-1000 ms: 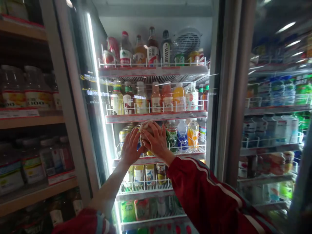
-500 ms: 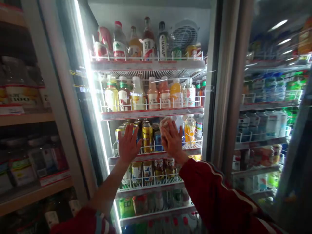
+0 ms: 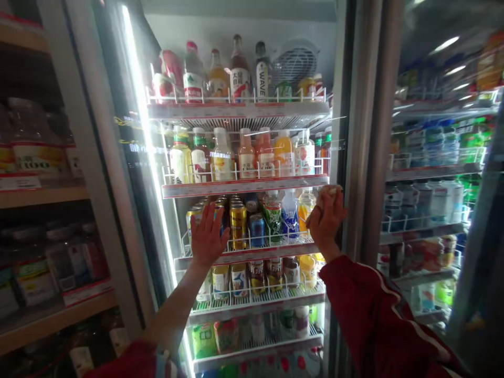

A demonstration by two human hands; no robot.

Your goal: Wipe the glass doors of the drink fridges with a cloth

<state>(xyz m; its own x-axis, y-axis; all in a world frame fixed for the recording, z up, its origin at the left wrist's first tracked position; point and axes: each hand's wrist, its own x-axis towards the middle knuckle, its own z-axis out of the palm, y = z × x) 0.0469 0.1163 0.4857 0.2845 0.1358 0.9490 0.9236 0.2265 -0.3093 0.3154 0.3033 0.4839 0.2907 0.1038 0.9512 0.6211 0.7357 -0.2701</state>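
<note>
My left hand [image 3: 208, 236] is raised with its fingers stretched and palm forward, laid against the glass door of a lit drinks fridge. Behind it stand gold cans [image 3: 238, 226] on the third shelf. At the door's right side, my right hand [image 3: 327, 218] presses a pale crumpled cloth [image 3: 331, 190] to the glass, near the upright frame [image 3: 350, 157]. Part of the cloth is covered by the fingers. An orange drink bottle [image 3: 305, 207] shows behind the glass just left of this hand.
Bottles of juice [image 3: 264, 152] line the second shelf, and taller bottles [image 3: 240, 73] stand on top. A bright light strip [image 3: 145, 126] runs down the left side. Wooden shelves [image 3: 43, 194] with bottles are on the left; another glass-fronted fridge [image 3: 425, 173] stands on the right.
My right hand has moved to the right with the cloth, from the middle of the glass to near its right edge. The left hand has stayed in place.
</note>
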